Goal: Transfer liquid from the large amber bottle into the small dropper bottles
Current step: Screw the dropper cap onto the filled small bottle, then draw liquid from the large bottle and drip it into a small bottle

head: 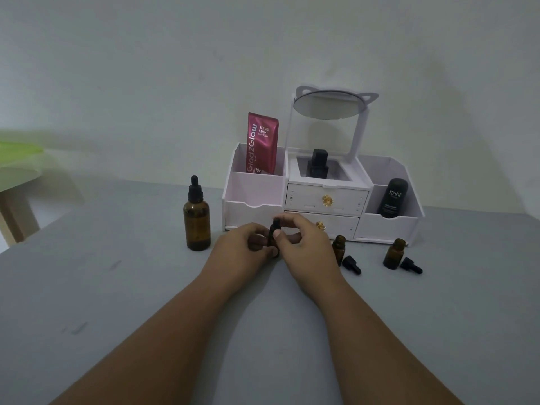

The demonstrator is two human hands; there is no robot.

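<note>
Forearms reach in over the grey desk [117,287]. At left the large amber bottle [197,226] stands upright, capped. Near it the left hand [242,244] curls its fingers [258,230] round an upright small dropper bottle [274,239], while the right hand [306,244] pinches its black cap. Further right stand an uncapped small bottle [339,247] with a loose dropper [351,264] just beside it, then a second uncapped bottle [394,254] and second dropper [410,265].

Grey table [102,302] under bottles [197,226], dropper caps [352,265], organizer [388,229].
</note>
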